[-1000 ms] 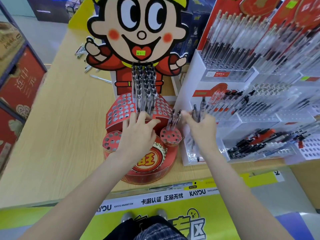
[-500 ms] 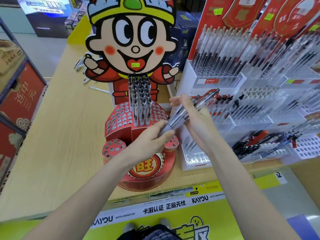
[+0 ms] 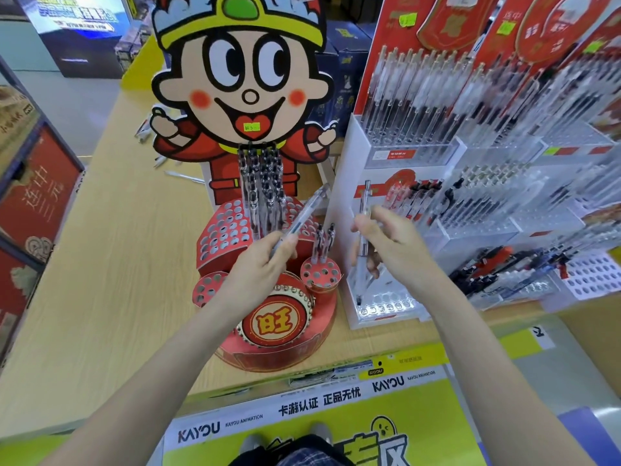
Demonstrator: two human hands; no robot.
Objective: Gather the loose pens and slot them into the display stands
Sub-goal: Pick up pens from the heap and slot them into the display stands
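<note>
My left hand (image 3: pixel 265 264) pinches one clear pen (image 3: pixel 304 215) that slants up to the right, above the red drum-shaped stand (image 3: pixel 228 230) with its round holes. A cluster of pens stands upright in the stand's upper tier. Two pens (image 3: pixel 323 243) stand in the small round cup (image 3: pixel 321 272) on its right. My right hand (image 3: pixel 386 240) grips a small bundle of pens (image 3: pixel 363 210), held nearly upright, in front of the white tiered rack (image 3: pixel 349 183).
A big cartoon-figure cutout (image 3: pixel 245 89) rises behind the drum stand. Tiered clear racks (image 3: pixel 504 169) full of pens fill the right side. A few loose pens (image 3: pixel 183 176) lie on the wooden counter (image 3: pixel 117 264) at the back left. Red boxes (image 3: pixel 37 193) stand at the left edge.
One second ago both hands were low at the stands. They met over a bundle of pens, then parted: the left hand now holds one pen, the right keeps the others.
</note>
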